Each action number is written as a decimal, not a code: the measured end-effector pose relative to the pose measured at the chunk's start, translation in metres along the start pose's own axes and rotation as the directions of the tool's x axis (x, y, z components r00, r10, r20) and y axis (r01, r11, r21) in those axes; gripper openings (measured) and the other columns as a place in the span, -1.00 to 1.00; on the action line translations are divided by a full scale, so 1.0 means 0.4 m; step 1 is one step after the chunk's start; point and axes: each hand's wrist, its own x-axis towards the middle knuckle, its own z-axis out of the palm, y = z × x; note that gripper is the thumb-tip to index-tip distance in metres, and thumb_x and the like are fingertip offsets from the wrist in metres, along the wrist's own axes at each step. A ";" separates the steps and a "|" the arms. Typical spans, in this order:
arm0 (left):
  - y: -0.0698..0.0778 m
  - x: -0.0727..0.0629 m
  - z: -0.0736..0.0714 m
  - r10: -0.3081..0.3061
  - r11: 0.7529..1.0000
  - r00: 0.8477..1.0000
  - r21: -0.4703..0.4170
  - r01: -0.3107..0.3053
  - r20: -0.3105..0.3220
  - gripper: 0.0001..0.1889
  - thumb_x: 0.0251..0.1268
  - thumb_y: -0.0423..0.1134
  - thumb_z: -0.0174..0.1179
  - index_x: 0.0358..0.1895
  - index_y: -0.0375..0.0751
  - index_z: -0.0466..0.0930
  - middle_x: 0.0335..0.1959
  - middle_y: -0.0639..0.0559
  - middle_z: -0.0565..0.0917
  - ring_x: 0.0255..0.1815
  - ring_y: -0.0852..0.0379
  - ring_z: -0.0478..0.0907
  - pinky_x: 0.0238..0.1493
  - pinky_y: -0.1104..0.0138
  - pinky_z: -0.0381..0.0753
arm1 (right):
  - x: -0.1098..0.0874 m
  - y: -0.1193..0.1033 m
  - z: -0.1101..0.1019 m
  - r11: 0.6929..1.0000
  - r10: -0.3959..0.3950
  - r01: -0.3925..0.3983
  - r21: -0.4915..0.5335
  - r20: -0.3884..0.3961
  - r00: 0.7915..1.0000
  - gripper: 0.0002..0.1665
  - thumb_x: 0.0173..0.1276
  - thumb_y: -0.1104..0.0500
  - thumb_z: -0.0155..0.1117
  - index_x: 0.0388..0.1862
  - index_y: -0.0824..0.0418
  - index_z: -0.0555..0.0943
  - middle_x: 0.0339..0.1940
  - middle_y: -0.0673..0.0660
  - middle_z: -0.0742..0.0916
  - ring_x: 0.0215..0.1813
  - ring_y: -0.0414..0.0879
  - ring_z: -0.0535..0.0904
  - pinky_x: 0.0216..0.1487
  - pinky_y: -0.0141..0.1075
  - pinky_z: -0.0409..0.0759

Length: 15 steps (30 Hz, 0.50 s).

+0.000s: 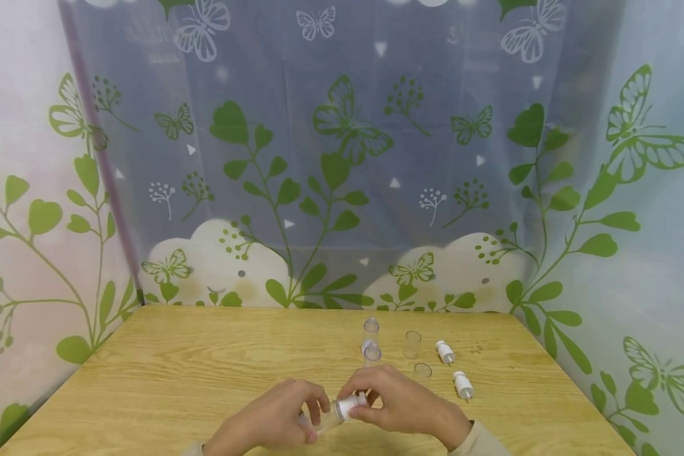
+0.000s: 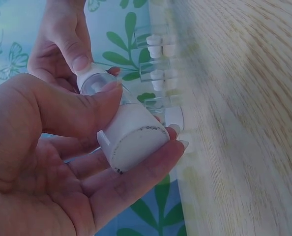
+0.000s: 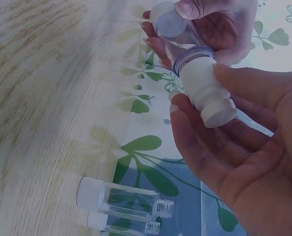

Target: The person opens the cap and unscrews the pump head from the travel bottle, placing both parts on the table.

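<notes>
A small clear pump bottle with a white base (image 2: 136,142) is held at a tilt above the table between both hands. My left hand (image 1: 279,411) grips its lower end, the thumb on one side and fingers on the other. My right hand (image 1: 396,399) pinches the bottle's white pump top (image 3: 205,88) between thumb and fingers. That top sits at the bottle's neck end, against a clear collar; whether it is screwed tight I cannot tell. Beyond the hands stand two more clear bottles, one farther back (image 1: 370,329) and one nearer (image 1: 372,354), with threaded necks and white bases.
Right of the bottles stand two clear caps, a far one (image 1: 413,345) and a near one (image 1: 423,367) partly behind my right hand. Farther right are two white pump tops, one behind (image 1: 445,351) and one in front (image 1: 463,385). Patterned curtains surround the wooden table (image 1: 205,354).
</notes>
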 end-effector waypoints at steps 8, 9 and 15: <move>0.001 -0.002 -0.004 0.007 1.000 1.000 0.016 -0.007 -0.008 -0.62 0.00 -0.46 0.46 -0.04 -0.15 0.71 -0.30 0.17 0.77 -0.39 0.39 0.62 -0.22 0.37 0.69 | -0.001 -0.008 -0.006 0.999 0.023 -0.023 0.049 0.000 1.000 -0.73 0.55 0.13 0.24 0.14 0.15 0.68 0.01 0.09 0.80 -0.05 -0.35 0.67 -0.14 -0.47 0.71; 0.001 -0.002 -0.004 0.008 1.000 1.000 0.016 -0.008 -0.008 -0.62 0.00 -0.46 0.46 -0.04 -0.15 0.71 -0.30 0.18 0.76 -0.39 0.39 0.62 -0.22 0.37 0.69 | -0.001 -0.008 -0.006 0.998 0.031 -0.031 0.055 0.001 1.000 -0.72 0.57 0.11 0.22 0.14 0.15 0.68 0.02 0.10 0.79 -0.04 -0.35 0.68 -0.14 -0.46 0.71; 0.001 -0.003 -0.001 0.018 1.000 1.000 0.012 -0.018 -0.007 -0.62 -0.01 -0.48 0.46 -0.06 -0.15 0.71 -0.34 0.23 0.74 -0.42 0.41 0.60 -0.26 0.44 0.65 | -0.002 0.000 -0.009 0.994 0.058 -0.060 0.090 0.028 0.998 -0.64 0.62 0.08 0.13 0.19 0.26 0.66 0.03 0.19 0.81 -0.17 -0.30 0.76 -0.16 -0.44 0.72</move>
